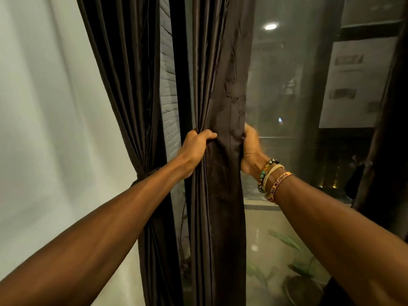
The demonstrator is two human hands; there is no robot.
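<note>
Both hands are clamping onto 1 bunched panel of dark brown curtain point(220, 96). The left hand point(196, 146) is curling its fingers over the fabric's left edge. The right hand point(250, 149) is squeezing the right edge, so the cloth is being pinched into a narrow column between them. That column is hanging near the centre of the view, running from 12 o'clock down to 6 o'clock.

At 4 o'clock from the grip, a stack of bracelets point(271, 180) is sitting on the right wrist. At 9 o'clock a 2nd panel point(132, 85) is hanging, cinched by a tieback point(144, 173). A strip of pale brick point(169, 96) is showing between the 2 panels. At 3 o'clock the bare glass point(282, 85) is reflecting a ceiling lamp, and at 5 o'clock green leaves point(284, 239) are showing low down. A white wall point(44, 107) is filling the far 9 o'clock side.

The gathering looks mostly done, with the glass uncovered and the folds drawn tight. Securing this panel like its neighbour seems to be what is left, and no tie for it is showing.
</note>
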